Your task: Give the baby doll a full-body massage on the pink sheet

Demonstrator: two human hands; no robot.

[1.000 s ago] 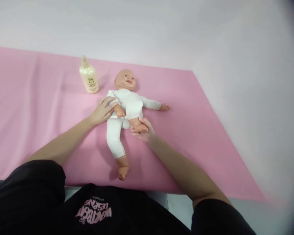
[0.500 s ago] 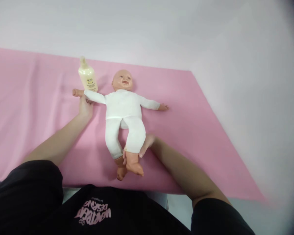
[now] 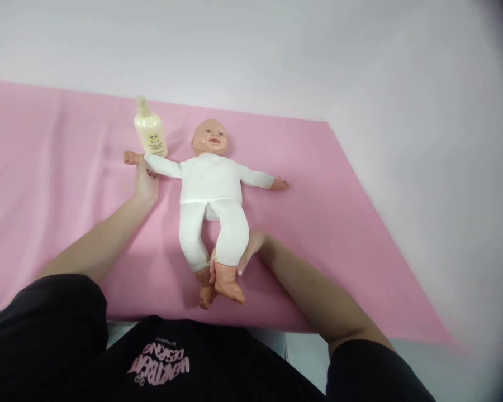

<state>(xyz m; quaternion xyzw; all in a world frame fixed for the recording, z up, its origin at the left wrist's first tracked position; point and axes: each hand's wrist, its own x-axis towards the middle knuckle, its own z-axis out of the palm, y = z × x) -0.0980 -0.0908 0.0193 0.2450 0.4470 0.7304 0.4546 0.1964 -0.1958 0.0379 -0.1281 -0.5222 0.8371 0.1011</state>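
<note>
A baby doll [image 3: 212,178] with a white cloth body lies face up, its head pointing away from me and its arms spread. My left hand [image 3: 146,181] is closed around the doll's arm on the left, near the wrist; some of its fingers are hidden under the sleeve. Around the doll's lower leg on the right, just above the foot, my right hand [image 3: 251,251] is closed from beneath, fingertips showing between the two legs. A pale yellow pump bottle [image 3: 151,134] stands upright just behind the arm that my left hand holds.
The doll and the bottle rest on a pink cloth [image 3: 318,234] over a table, with soft folds at the left. Beyond its far and right edges is a plain pale surface [image 3: 411,139]. The table's near edge runs close to my body.
The doll's foot beside my right hand has shifted very slightly to the left. Both hands keep their hold, and the bottle stays in place.
</note>
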